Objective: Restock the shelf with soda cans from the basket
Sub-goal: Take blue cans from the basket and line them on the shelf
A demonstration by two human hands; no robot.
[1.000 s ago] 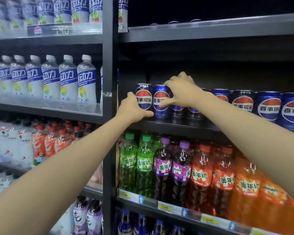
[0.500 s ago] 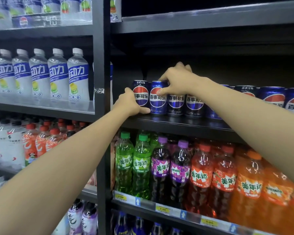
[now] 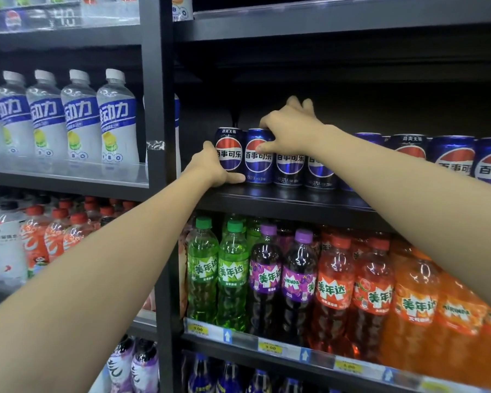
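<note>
The left hand (image 3: 210, 165) grips the end Pepsi can (image 3: 229, 150) (shelf's left edge); the right hand (image 3: 288, 131) holds the second can (image 3: 258, 157) from above.

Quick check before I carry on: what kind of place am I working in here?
Most likely a shop's drinks aisle. Black shelves hold rows of the same product: blue cola cans, green, purple and orange soda bottles, white bottles. Yellow price tags run along a shelf edge.

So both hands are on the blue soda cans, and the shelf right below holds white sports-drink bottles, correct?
Not quite. In the head view the shelf right below the blue soda cans holds green, purple and orange soda bottles; both hands, left hand and right hand, are on the cans.
</note>
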